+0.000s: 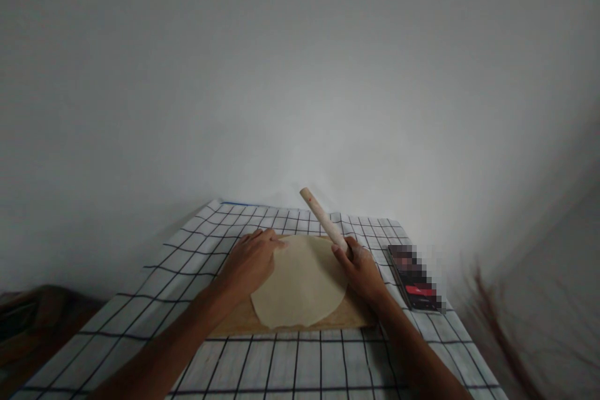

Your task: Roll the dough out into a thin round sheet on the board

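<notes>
A thin, pale, roughly round sheet of dough (302, 290) lies on a wooden board (234, 327). At its far left edge is my left hand (255, 253), with the fingers bent down and the thumb side touching the dough. Those fingertips are partly hidden, but they look closed on the dough's edge. My right hand (363, 265) is wrapped round the near end of a wooden rolling pin (323, 219). The pin tilts up and away to the left, its far end raised above the table. The right wrist is over the board's right side.
A white cloth with black grid lines (262, 362) covers the table. To the right of the board lies a phone (415, 278), its screen partly pixelated. A pale wall (300, 87) rises behind the table. Dry, blurred branches (499, 331) stand off the right edge.
</notes>
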`<state>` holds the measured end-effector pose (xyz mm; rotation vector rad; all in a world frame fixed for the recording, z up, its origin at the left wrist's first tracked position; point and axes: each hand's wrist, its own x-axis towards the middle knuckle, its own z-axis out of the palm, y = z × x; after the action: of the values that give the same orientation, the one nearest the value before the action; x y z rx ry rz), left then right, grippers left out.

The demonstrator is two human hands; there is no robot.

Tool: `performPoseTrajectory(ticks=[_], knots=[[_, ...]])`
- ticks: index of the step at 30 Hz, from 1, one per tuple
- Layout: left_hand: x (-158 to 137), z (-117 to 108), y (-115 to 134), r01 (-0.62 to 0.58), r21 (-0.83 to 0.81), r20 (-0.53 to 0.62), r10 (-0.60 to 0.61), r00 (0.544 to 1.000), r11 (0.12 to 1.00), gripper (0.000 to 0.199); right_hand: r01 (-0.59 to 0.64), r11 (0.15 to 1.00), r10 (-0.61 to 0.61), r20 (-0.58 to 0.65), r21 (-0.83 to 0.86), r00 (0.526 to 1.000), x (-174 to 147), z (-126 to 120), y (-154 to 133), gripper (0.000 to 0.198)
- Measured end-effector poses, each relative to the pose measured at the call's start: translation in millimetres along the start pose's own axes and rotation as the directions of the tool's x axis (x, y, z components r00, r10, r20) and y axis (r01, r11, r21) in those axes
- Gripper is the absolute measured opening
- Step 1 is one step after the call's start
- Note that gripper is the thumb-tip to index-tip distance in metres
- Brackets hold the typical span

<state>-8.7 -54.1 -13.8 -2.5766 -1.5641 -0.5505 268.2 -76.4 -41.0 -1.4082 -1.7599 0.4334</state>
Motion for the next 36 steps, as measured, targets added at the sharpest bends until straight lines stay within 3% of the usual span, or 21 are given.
performPoseTrajectory(ticks=[8,12,17,23,30,36], knots=[[-2.2,-4.2,9.4,-0.001,-0.021,-0.002,0.001,1.000,1.000,0.053,0.007,1.000,-0.007,0.006,-0.021,1.000,0.6,1.9,2.8,0.039],[-0.5,0.2,6.1,-0.008,-0.078,-0.006,0.007,1.000,0.997,0.044,0.012,0.999,-0.012,0.008,-0.036,1.000,1.4,0.6,1.7,0.040],[2.9,-10.2,-3.5,0.118,-0.206,-0.087,-0.139,0.986,0.971,0.025,0.029,0.988,-0.012,0.112,-0.154,0.994,3.7,-14.1,1.6,0.036],[4.6,-28.2,-13.9,0.283,-0.358,-0.170,-0.360,0.917,0.890,0.020,0.051,0.982,-0.002,0.259,-0.184,0.966,-0.5,-41.9,2.7,0.036],[7.0,-20.9,-23.0,0.298,-0.381,-0.151,-0.377,0.914,0.875,0.021,0.065,0.990,-0.026,0.298,-0.121,0.954,-0.3,-52.4,4.3,0.038],[5.1,-15.3,-23.2,0.282,-0.416,-0.130,-0.364,0.922,0.864,0.025,0.010,0.987,0.041,0.314,-0.159,0.949,-4.4,-61.9,-0.5,0.038]])
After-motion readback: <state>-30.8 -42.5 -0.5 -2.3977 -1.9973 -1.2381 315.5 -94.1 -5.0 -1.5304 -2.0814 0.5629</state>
